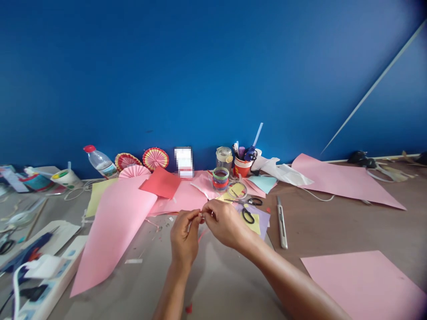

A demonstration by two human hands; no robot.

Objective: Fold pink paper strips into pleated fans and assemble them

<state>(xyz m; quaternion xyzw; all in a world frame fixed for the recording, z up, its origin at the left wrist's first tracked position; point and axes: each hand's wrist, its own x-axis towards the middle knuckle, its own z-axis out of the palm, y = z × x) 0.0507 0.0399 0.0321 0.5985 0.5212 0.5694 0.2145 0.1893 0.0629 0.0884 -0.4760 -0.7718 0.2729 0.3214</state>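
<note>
My left hand [184, 235] and my right hand [223, 221] meet above the grey tabletop, their fingertips pinched together. Whatever is between the fingers is too small and covered to name. A thin pink strip [202, 235] shows just below the fingertips; I cannot tell if it is held. Black-handled scissors [248, 215] lie right behind my right hand, on purple paper [264, 218] and yellow paper. Further right lies a utility knife [282, 224]. Behind my hands are a red paper square [162, 182] and pink sheets [187, 195].
A curled pink sheet [113, 226] and a power strip [63, 275] lie left. At the back stand a bottle [102, 162], paper rosettes [155, 158], stacked tape rolls [220, 178] and a red cup of tools [243, 166]. Another pink sheet [363, 280] lies front right.
</note>
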